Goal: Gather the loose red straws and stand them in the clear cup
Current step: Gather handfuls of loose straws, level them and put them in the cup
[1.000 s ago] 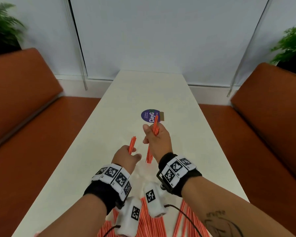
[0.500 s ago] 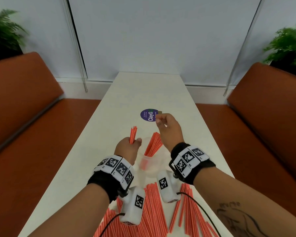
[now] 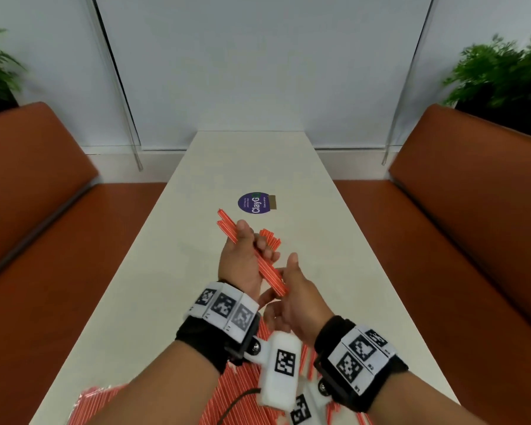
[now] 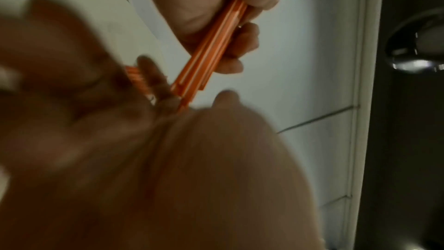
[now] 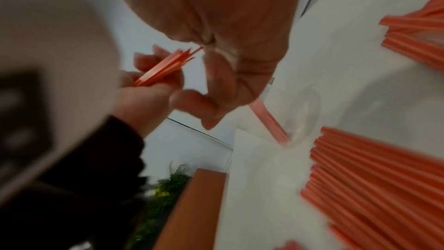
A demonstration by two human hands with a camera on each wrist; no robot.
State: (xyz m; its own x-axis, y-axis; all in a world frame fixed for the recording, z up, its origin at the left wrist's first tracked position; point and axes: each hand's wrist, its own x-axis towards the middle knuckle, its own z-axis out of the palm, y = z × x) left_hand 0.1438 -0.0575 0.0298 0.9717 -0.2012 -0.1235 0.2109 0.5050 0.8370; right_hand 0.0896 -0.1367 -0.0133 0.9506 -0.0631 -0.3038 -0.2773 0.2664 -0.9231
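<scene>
Gripping a bundle of thin red plastic straws (image 3: 252,256), the left hand (image 3: 239,265) meets the loosely spread right hand (image 3: 295,299); many loose straws (image 3: 236,391) remain on the white tabletop (image 3: 154,286).

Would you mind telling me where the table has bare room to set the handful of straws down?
The table is bare beyond the purple sticker to the far end, and along its left side beside the left hand. It is crowded at the near edge, where loose straws lie under both wrists, and around the right hand.
</scene>
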